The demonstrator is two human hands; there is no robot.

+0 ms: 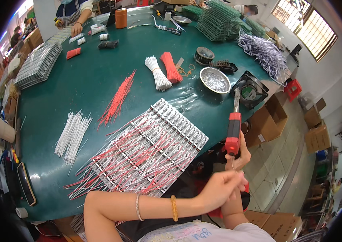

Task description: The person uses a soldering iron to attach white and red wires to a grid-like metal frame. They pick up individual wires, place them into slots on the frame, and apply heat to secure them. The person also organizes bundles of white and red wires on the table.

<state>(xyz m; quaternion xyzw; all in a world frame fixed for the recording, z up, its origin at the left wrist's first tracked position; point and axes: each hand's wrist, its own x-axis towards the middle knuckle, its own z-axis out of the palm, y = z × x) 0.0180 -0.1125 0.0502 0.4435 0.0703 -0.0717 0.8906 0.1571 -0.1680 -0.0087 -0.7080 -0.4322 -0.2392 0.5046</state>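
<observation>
My right hand [241, 155] is wrapped round a red and black soldering gun [233, 133], its metal tip pointing away beside the black fan. My left hand [223, 186] reaches across to my right wrist, fingers pinched together. A thin wire [232, 162] runs from the gun's rear end down to those fingers. To the left of the gun lies a panel of small circuit boards [179, 129] in rows, many red and white wires spread over its near part. Loose red wires [117, 99] and white wires [72, 137] lie in piles beyond and left of it.
A metal bowl of silvery bits [215, 80], a round tin [204, 55], a brush [224, 65] and a black fan [251, 90] stand at the right. Bundled white wires [157, 73] and red wires [171, 67] lie mid-table. Green board stacks [219, 20] and another person's hand [76, 29] are farther back.
</observation>
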